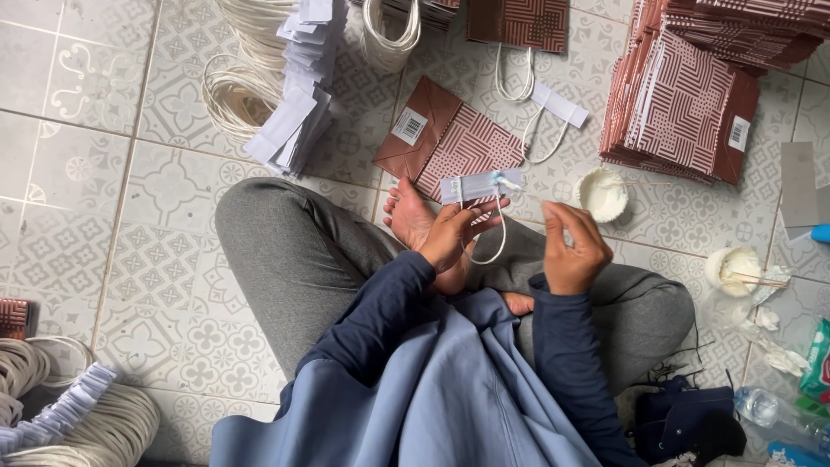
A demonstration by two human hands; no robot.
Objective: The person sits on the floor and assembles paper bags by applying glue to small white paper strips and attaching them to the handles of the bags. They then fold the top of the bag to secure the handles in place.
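Note:
I sit cross-legged on a patterned tile floor. My left hand point(451, 232) holds a small white paper strip point(481, 185) with a white cord handle point(487, 235) looping down from it. My right hand point(571, 246) is raised beside it with the fingers curled, and I cannot tell if a thin stick is in it. Just beyond my hands a flat maroon patterned paper bag point(458, 143) lies on the floor. A small round white glue tub point(603, 194) sits to the right of the strip.
A tall stack of folded maroon bags point(692, 95) stands at the back right. White paper strips point(298, 95) and coils of white cord point(238, 95) lie at the back left, more cord point(95, 428) at the front left. A second tub point(733, 266), a plastic bottle point(774, 411) and a dark pouch point(683, 419) are at my right.

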